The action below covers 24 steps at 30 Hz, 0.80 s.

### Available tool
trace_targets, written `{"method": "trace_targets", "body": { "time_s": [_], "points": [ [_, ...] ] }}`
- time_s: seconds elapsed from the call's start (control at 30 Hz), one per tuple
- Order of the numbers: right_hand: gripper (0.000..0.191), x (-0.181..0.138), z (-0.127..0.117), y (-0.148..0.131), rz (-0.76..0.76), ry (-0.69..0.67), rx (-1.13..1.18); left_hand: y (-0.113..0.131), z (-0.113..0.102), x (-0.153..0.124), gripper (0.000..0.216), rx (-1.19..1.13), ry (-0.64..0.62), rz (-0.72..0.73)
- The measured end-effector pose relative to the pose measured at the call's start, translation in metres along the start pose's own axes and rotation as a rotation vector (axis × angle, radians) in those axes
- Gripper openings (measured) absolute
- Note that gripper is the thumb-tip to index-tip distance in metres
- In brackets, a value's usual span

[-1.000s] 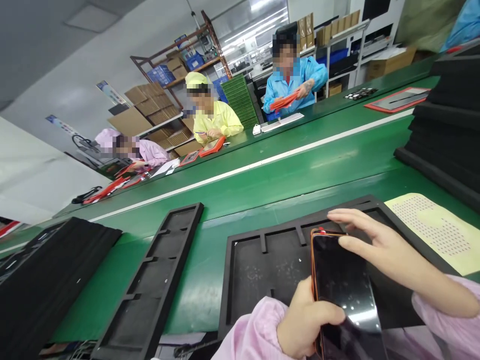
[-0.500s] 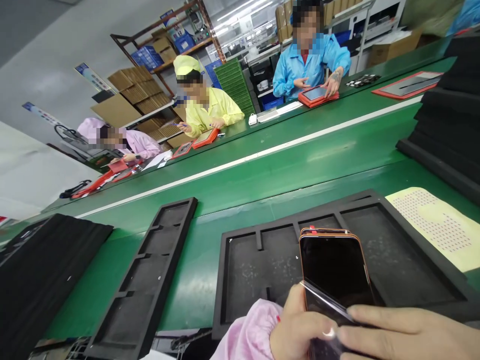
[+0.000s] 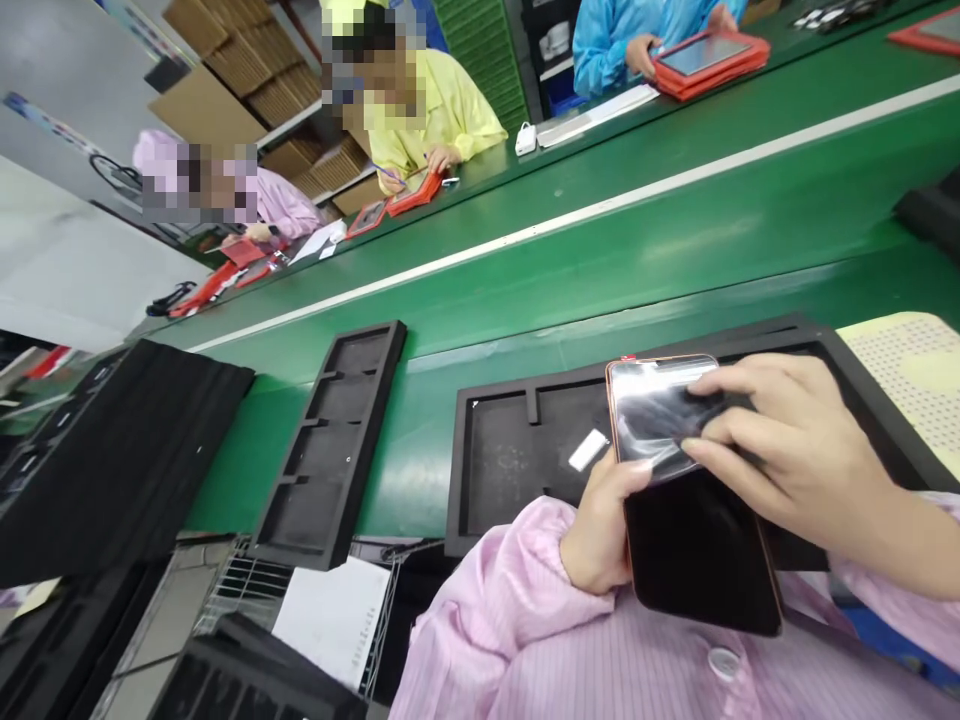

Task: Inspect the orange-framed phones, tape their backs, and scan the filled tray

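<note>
A person's left hand [image 3: 600, 525] is clamped on the left edge of a smartphone [image 3: 701, 560], above a black foam tray [image 3: 510, 470]. The right hand [image 3: 795, 440] has fingertips at a glossy clear film [image 3: 652, 415] over the screen's upper part; whether they pinch it is unclear. Handling film by its edges should limit smudges.

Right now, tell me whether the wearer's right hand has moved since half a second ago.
Yes: forward. Against the wide black tray, the right hand has gone from the near edge toward the far edge.
</note>
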State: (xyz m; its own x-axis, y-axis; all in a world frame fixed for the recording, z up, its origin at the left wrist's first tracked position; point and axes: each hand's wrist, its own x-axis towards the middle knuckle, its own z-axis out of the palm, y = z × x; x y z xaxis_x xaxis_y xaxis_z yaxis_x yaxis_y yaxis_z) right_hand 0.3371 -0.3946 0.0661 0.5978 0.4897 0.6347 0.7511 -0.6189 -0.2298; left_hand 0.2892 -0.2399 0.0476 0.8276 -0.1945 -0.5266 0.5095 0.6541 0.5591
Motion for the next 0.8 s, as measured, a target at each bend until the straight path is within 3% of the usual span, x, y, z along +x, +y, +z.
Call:
{"method": "trace_targets", "body": {
  "time_s": [0.23,0.37,0.43,0.5,0.57,0.6,0.67,0.8],
  "points": [
    [0.03,0.001,0.013,-0.003,0.227,-0.005,0.195,0.003,0.0,0.004,0.032,-0.08,-0.056,0.022],
    [0.026,-0.001,0.01,0.0,0.557,0.009,0.407,0.0,-0.005,0.006,0.034,-0.06,0.014,-0.029],
    [0.029,-0.003,0.01,-0.002,0.788,-0.088,0.511,-0.003,-0.009,0.007,0.042,-0.04,0.024,0.018],
    [0.033,-0.006,0.01,-0.006,0.947,-0.276,0.645,-0.005,-0.011,0.008,0.052,-0.021,-0.005,0.073],
    [0.038,-0.009,0.009,-0.008,1.006,-0.423,0.786,-0.006,-0.012,0.01,0.056,-0.003,-0.025,0.067],
    [0.04,-0.012,0.006,-0.007,1.022,-0.435,0.826,-0.005,-0.012,0.01,0.054,0.006,-0.02,0.049],
    [0.042,-0.018,-0.004,-0.001,1.069,-0.368,0.81,-0.004,-0.012,0.01,0.048,0.023,0.015,0.012],
    [0.045,-0.036,-0.035,0.027,1.23,-0.042,0.525,-0.001,-0.014,0.009,0.046,0.044,0.046,-0.03]
  ]
}}
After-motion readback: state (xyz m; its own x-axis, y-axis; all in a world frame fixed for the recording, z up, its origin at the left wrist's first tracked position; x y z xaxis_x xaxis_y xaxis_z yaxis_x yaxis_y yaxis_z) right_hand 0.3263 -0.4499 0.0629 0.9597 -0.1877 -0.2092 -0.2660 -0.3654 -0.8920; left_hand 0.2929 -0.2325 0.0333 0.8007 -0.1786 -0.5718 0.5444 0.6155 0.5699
